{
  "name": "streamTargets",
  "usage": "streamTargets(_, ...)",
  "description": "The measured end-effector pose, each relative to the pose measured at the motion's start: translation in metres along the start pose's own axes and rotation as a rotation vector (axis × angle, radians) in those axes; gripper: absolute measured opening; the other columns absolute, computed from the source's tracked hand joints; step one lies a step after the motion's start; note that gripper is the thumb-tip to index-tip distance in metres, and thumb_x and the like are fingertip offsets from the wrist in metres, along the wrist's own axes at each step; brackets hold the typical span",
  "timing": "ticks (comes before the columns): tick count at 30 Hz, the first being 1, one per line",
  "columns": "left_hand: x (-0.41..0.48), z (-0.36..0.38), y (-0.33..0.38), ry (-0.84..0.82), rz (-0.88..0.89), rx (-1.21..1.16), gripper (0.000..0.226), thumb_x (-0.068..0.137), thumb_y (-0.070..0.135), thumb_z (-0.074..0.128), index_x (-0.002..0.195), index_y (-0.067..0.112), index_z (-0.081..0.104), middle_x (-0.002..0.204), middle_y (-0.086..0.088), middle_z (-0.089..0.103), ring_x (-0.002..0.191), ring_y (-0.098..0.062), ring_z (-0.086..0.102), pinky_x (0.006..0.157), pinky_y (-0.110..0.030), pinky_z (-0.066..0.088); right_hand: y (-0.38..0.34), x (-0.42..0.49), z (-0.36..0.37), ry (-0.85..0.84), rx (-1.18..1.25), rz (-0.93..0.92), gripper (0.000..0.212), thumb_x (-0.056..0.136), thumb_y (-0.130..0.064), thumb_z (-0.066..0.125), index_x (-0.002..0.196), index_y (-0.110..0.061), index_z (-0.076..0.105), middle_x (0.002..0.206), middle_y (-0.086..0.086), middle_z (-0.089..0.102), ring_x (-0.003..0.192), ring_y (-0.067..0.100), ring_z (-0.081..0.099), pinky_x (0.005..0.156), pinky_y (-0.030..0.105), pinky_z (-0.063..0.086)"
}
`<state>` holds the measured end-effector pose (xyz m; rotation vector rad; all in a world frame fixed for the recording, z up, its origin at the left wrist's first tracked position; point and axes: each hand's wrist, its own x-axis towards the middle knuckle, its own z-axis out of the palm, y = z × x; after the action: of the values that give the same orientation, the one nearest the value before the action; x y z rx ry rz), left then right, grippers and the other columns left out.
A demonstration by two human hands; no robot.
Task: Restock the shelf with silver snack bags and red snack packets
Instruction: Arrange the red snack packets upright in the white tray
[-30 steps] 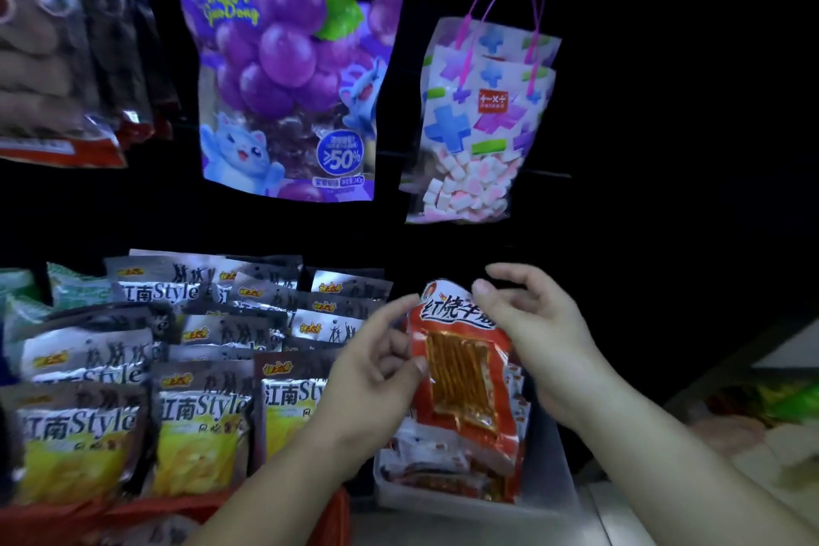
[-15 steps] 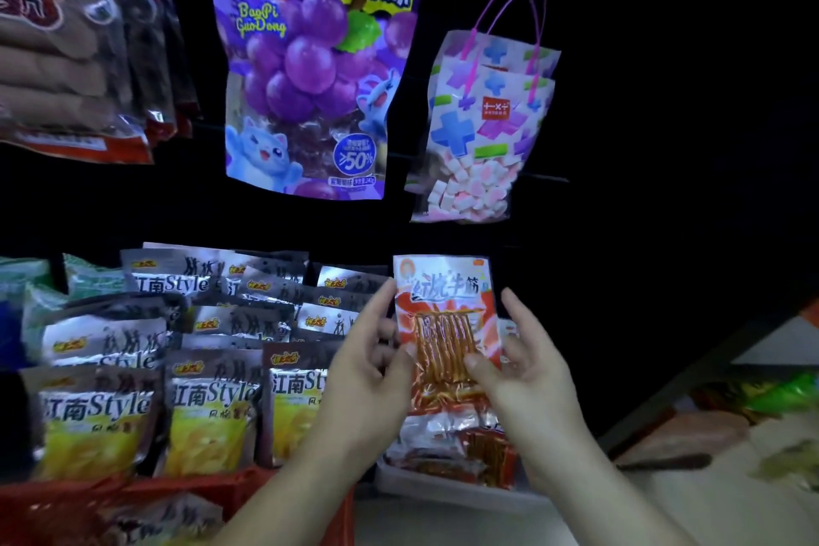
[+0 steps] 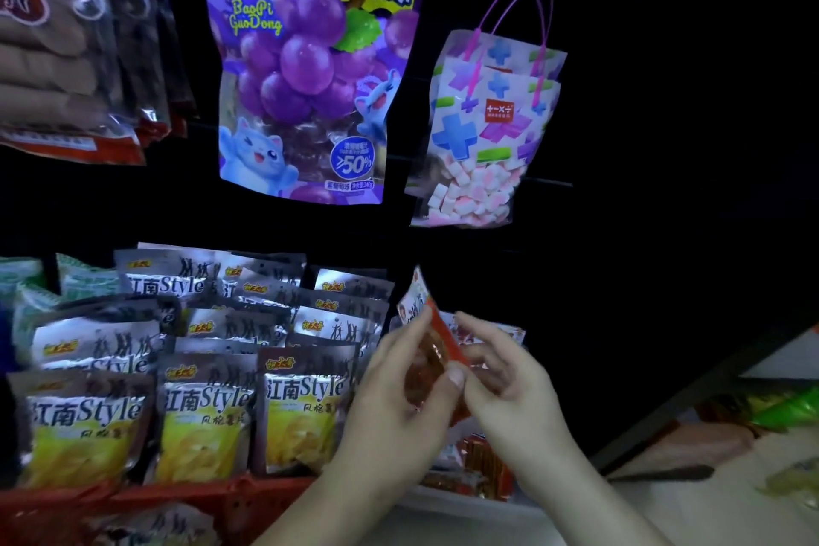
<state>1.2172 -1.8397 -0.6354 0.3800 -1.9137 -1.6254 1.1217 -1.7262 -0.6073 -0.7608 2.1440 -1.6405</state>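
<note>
Beside silver bags [image 3: 208, 368], left hand [image 3: 390, 408] and right hand [image 3: 518, 390] pinch a tilted red packet [image 3: 444, 338].

Purple grape jelly bag [image 3: 310, 71] hanging beside pastel marshmallow bag [image 3: 483, 146]; brown snack bags [image 3: 57, 58] upper left

The silver snack bags [image 3: 208, 412], printed "江南Style" above a picture of yellow chips, stand upright in overlapping rows on the left part of the shelf. One red snack packet [image 3: 436, 350] is tilted and nearly edge-on, white top corner up, pinched between the left hand [image 3: 399, 408] and the right hand [image 3: 509, 390]. More red packets [image 3: 483, 465] lie piled just below it, right of the silver bags.
</note>
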Motion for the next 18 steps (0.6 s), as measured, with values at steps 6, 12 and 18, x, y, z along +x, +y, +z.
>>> streamTargets(6,0.006,-0.007,-0.015,0.071,-0.162,-0.244,0.076,0.102,0.003,0.056,0.151,0.055,0.032,0.142,0.015,0.06,0.127,-0.005,0.06,0.099,-0.032,0.056,-0.001,0.003,-0.004,0.005,-0.07,0.024,0.051,0.1,-0.009,0.063,0.13,-0.049,0.056,0.117,-0.016,0.068,0.108,0.001,0.064,0.09,0.02,0.055)
streamTargets(12,0.006,-0.009,-0.031,0.058,-0.23,-0.271,0.082,0.098,0.006,0.065,0.145,0.066,0.033,0.15,0.016,0.052,0.14,-0.006,0.046,0.116,-0.039,0.041,0.011,0.01,-0.005,0.08,-0.008,0.069,0.056,0.092,-0.014,0.075,0.128,-0.055,0.061,0.128,0.005,0.068,0.119,0.021,0.066,0.096,0.041,0.058)
streamTargets(18,0.003,-0.007,-0.035,-0.078,-0.168,-0.152,0.056,0.09,0.012,0.077,0.127,0.051,0.063,0.135,0.016,0.063,0.128,-0.013,0.059,0.098,-0.044,0.057,0.008,0.012,-0.009,0.171,-0.041,0.028,0.035,0.092,-0.014,0.075,0.116,-0.04,0.07,0.113,-0.004,0.072,0.108,0.012,0.067,0.089,0.028,0.055)
